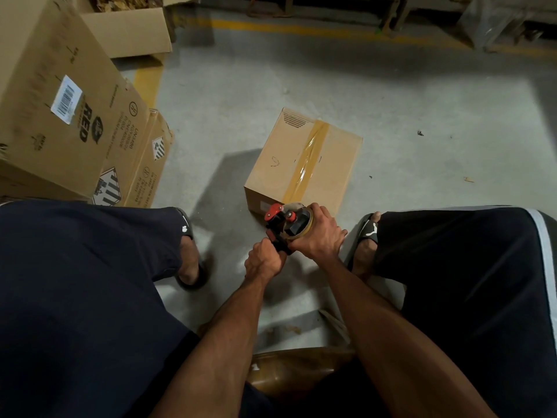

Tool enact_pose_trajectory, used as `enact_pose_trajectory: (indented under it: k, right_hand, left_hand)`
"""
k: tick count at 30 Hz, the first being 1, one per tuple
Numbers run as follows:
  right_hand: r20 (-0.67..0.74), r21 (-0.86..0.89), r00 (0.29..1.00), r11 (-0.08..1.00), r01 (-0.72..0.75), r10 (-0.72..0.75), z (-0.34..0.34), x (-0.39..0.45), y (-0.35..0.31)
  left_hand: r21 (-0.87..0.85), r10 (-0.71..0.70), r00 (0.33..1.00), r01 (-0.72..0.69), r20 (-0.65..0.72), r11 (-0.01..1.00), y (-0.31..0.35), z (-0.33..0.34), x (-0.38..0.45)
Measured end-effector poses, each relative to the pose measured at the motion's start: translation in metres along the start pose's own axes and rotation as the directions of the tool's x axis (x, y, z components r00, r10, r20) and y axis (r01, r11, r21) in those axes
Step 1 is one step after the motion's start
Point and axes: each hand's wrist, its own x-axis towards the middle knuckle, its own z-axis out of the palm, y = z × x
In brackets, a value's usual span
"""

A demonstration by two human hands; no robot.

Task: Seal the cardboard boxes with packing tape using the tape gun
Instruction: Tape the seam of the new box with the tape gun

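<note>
A stack of large printed cardboard cartons [63, 116] fills the far left of a concrete warehouse floor [422, 116], one bearing a white barcode label [66, 99]; beyond them stands an open carton [126, 28] beside a yellow painted floor line [147, 81]. Seen from above, a seated person in dark shorts [75, 282] and black slide sandals [369, 229] leans forward with both forearms stretched between the knees. The left hand [263, 260] is curled tight around the handle of a black-and-red tape gun [283, 224], held low over the floor, just at the near edge of a small cardboard box [301, 158]. The right hand [321, 233] wraps over the tape roll [304, 229] on the gun's right side, fingers bent around its rim. The box sits on the floor at centre, between the person's feet and slightly farther out, its top flaps closed under a strip of brown packing tape [309, 156] running from far edge to near edge and down the near face. At far right, plastic-wrapped goods [494, 19] stand in shadow.
</note>
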Motion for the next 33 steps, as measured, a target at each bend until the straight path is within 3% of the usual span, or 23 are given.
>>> enact_pose_trajectory:
  k: [4, 8, 16, 24, 29, 33]
  right_hand:
    - [0.017, -0.01, 1.0, 1.0, 0.008, -0.008, -0.002, -0.002, 0.0]
    - [0.108, -0.073, 0.991, 0.993, 0.092, -0.084, -0.003, -0.007, -0.002]
    - [0.123, -0.248, 0.954, 0.922, 0.297, -0.274, 0.001, 0.004, -0.011]
    - [0.03, -0.08, 0.984, 0.98, 0.18, -0.178, 0.021, 0.016, 0.009]
    - [0.041, -0.25, 0.988, 0.956, 0.151, -0.146, 0.047, 0.013, -0.001]
    - [0.007, -0.273, 0.994, 0.956, 0.111, -0.113, 0.061, 0.015, 0.005]
  left_hand:
    - [-0.02, -0.013, 1.0, 0.014, 0.008, 1.0, 0.0, 0.0, -0.002]
    - [-0.079, -0.024, 0.999, 0.026, 0.034, 0.997, -0.011, 0.001, -0.004]
    - [-0.234, -0.078, 0.994, 0.093, 0.074, 0.968, -0.019, 0.003, 0.002]
    - [-0.065, -0.001, 1.0, 0.002, 0.012, 0.998, -0.024, -0.001, 0.02]
    - [-0.233, -0.008, 0.994, 0.033, 0.105, 0.972, -0.029, 0.02, 0.008]
    - [-0.165, -0.023, 0.998, 0.034, 0.064, 0.986, -0.04, 0.019, 0.022]
